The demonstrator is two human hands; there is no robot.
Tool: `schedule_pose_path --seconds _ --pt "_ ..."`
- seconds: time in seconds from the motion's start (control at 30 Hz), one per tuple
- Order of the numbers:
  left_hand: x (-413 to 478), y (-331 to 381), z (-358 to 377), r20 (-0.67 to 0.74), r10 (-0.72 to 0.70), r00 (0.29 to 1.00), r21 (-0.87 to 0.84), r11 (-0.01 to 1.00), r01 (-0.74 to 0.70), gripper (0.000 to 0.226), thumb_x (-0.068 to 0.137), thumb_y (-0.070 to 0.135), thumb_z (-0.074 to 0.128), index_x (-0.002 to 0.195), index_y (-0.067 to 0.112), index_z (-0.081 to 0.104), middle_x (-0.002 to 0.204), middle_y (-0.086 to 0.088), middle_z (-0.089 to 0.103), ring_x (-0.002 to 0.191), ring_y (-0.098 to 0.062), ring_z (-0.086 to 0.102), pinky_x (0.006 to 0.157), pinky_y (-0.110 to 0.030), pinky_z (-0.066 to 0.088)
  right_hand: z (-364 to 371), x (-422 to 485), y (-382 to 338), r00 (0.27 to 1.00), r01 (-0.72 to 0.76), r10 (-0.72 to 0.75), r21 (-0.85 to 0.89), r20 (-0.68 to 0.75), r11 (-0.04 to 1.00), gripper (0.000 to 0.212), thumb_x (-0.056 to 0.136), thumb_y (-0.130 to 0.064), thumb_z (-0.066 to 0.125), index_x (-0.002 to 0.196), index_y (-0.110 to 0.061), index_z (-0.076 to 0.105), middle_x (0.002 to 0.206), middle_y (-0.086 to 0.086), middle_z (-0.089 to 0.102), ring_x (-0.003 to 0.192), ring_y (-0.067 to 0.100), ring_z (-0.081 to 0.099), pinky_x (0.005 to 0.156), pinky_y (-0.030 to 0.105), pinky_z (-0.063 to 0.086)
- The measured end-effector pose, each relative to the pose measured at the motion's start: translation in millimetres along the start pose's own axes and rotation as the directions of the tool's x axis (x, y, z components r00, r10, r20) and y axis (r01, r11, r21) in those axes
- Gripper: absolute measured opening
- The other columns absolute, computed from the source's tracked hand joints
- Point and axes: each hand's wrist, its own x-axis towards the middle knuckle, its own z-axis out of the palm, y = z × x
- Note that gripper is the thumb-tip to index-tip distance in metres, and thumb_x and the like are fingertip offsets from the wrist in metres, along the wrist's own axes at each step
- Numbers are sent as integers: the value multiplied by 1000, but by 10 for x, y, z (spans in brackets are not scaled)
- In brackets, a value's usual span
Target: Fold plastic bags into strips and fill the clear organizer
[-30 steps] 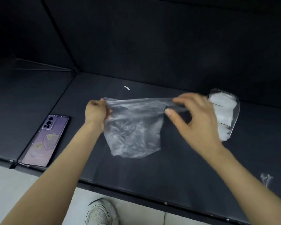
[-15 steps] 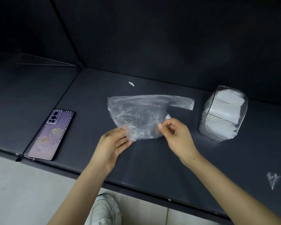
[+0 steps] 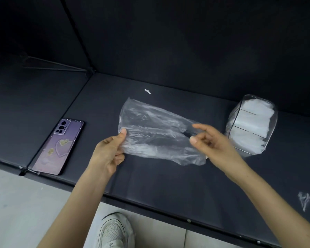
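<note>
Thin film plastic bag (image 3: 156, 133): limp, light, slippery. Pinched at 9 o'clock edge by left hand (image 3: 107, 154); right hand (image 3: 216, 146) fingers (image 3: 202, 127) at 3 o'clock, hold unclear. Take by corners.

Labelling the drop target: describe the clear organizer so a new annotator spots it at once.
On the black table, look to the right end by the back wall, just beyond the right hand. The clear organizer stands there: a rounded transparent box packed with white folded plastic, unlike the limp plastic bag beside it.

Phone (image 3: 58, 146) left (organizer (image 3: 251, 124) right)
</note>
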Motion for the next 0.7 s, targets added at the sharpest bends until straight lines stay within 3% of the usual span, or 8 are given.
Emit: schedule_pose_path --seconds 0.1,0.17,0.23,0.3,0.37,0.43,0.53,0.7 --pt "-20 -92 -46 -39 4 999 -2 1000 -4 37 77 47 70 82 14 54 67 1 48 52 -8 41 39 -18 37 -44 -184 200 988 -48 75 -189 135 981 69 61 -64 68 124 -49 45 107 -23 61 101 -11 51 86 12 36" --pt "-43 -152 -86 -32 22 999 -27 999 -23 34 84 43 67 94 10 61 87 -3 66 76 -15 59 67 -26 54 -38 -289 312 988 -20 64 -292 143 956 61 60 -72 72 113 -57 46 116 -24 56 112 -10 45 92 12 36" --pt "-87 -198 -133 8 59 998 -25 998 -59 20 88 31 65 88 11 62 93 -5 69 89 -18 63 87 -34 53 -23 -318 438 992 102 -60 -420 112 902 42 60 -71 70 96 -54 57 107 -25 60 108 -6 48 95 25 40" --pt "-102 -230 -169 -2 103 995 -57 993 -103 20 91 25 64 75 14 59 84 -2 68 81 -15 64 80 -31 54 -20 -313 515 985 174 -162 -470 66 866 21 63 -66 65 74 -47 63 97 -27 64 101 -2 53 92 37 42" --pt "-83 -231 -185 -121 165 979 -75 982 -174 29 94 23 62 67 15 54 65 6 62 60 -6 56 56 -18 50 -52 -319 473 989 148 -139 -345 50 927 25 67 -59 72 66 -36 63 88 -22 67 88 2 59 84 29 45" --pt "-40 -232 -226 -240 280 929 74 960 -270 37 95 26 60 63 14 48 46 12 49 42 -2 41 42 -15 38 -91 -330 388 995 61 -53 -95 80 994 30 68 -45 80 67 -21 61 69 -8 66 66 5 60 68 19 47" --pt "7 -281 -310 -267 453 851 323 874 -364 41 95 33 60 61 12 49 37 9 47 37 -2 40 52 -25 41 -107 -346 359 993 -23 18 46 118 999 28 67 -26 76 70 -6 56 56 3 56 49 9 49 51 17 44" --pt "-75 -370 -330 -264 523 810 528 781 -333 43 97 37 55 70 4 53 47 -6 55 31 -4 46 52 -31 38 -134 -383 437 979 -128 150 -159 139 979 19 74 -19 81 77 -12 63 52 -4 55 46 6 48 51 15 39"
